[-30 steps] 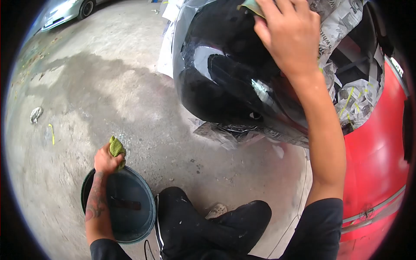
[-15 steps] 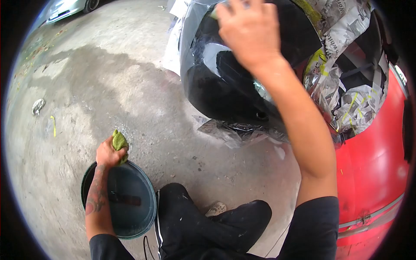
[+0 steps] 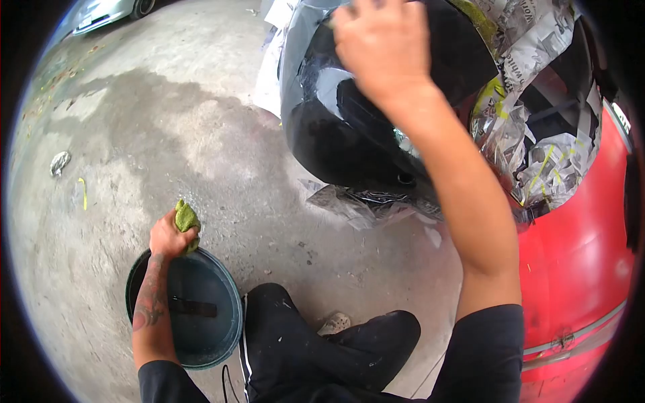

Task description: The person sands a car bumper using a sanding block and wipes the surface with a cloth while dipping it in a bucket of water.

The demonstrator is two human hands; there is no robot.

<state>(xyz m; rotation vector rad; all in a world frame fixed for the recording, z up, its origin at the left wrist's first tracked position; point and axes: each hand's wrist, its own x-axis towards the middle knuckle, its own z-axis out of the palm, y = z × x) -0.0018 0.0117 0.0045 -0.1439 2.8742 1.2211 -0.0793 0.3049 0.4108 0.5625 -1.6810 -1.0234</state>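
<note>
Green cloth (image 3: 187, 216) clamped in left hand (image 3: 170, 235); right hand (image 3: 384, 50): grip unclear; newspaper (image 3: 537, 48) reads "white"

View from the head
It looks forward and down: black panel (image 3: 329, 158) near, silver car (image 3: 104, 13) far left of it.

This person's got on a black short-sleeved top (image 3: 485, 346), and a patterned tattoo (image 3: 148, 309) covers much of the left forearm. The black trousers (image 3: 306, 356), flecked with pale specks, carry white side striping (image 3: 246, 349); one light-coloured shoe (image 3: 334, 324) shows.
</note>
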